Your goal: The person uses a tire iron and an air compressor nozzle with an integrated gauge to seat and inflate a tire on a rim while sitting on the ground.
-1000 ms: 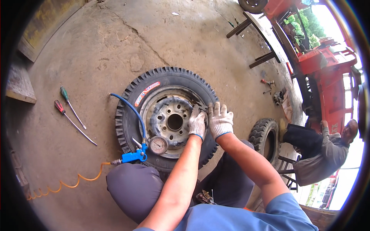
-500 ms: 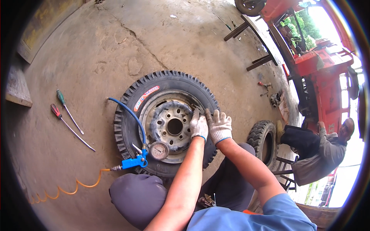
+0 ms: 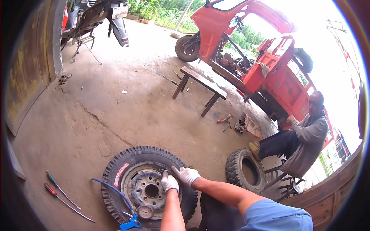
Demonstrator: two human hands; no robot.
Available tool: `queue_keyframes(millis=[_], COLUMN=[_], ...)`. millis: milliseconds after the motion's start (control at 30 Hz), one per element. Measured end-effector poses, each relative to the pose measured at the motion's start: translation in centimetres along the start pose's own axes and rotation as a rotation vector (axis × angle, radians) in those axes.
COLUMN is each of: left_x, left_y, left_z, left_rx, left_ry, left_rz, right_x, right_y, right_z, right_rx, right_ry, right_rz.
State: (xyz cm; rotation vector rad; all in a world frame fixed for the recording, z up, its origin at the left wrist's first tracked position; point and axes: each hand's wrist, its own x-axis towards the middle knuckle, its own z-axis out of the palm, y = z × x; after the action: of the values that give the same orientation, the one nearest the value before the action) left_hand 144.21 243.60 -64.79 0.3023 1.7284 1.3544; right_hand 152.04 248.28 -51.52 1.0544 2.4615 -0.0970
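A black tyre [image 3: 129, 158] on a worn grey steel wheel [image 3: 139, 188] lies flat on the ground before me. Both my hands wear white knitted gloves and meet at the far right part of the wheel's rim, by a short thin metal piece. My left hand [image 3: 169, 182] has its fingers drawn together there. Beside it, my right hand [image 3: 188, 176] points its fingers inward to the same spot, fingertips closed; what they grip is too small to make out. A pressure gauge [image 3: 145, 211] on a blue inflator gun [image 3: 130, 223] rests on the tyre's near side, with a blue hose [image 3: 115, 188].
A red-handled screwdriver [image 3: 50, 189] and a green-handled one [image 3: 51, 177] lie left. Another tyre [image 3: 232, 168] lies right, beside a seated person [image 3: 306, 134]. Beyond are a wooden bench [image 3: 204, 82], a red three-wheeled vehicle [image 3: 266, 79] and a motorbike [image 3: 92, 19].
The view has tilted up, bringing in the bench, vehicle and motorbike more fully, while the orange coiled hose has left it. Both hands stay at the same part of the rim.
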Motion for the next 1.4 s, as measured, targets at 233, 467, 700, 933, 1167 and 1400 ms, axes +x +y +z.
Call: queue_keyframes(millis=[233, 467, 700, 933, 1167, 1400], left_x=[3.4, -0.9, -1.6, 1.4, 3.5, -0.1], left_y=[-5.2, 0.5, 5.5, 10.0, 12.4, 10.7], left_z=[0.1, -1.9, -9.2, -27.4, -37.4, -36.3], left_rx=[-0.324, -0.220, 0.507, 0.676, 0.477, 0.682], left_ry=[-0.004, -0.115, 0.028, 0.792, 0.855, 0.642], left_rz=[0.034, 0.040, 0.324, 0.278, 0.062, -0.258], right_x=[0.8, 0.1, 0.1, -0.6, 1.5, -0.1], right_y=[0.8, 2.1, 2.7, 1.1, 3.4, 1.4], right_z=[-0.7, -0.4, 0.1, -2.3, 2.0, -0.3], right_rx=[0.029, 0.062, 0.105, 0.137, 0.176, 0.104], right_ry=[-0.004, -0.037, -0.029, -0.126, 0.146, 0.007], right_rz=[-0.133, -0.141, -0.131, -0.153, -0.174, -0.159])
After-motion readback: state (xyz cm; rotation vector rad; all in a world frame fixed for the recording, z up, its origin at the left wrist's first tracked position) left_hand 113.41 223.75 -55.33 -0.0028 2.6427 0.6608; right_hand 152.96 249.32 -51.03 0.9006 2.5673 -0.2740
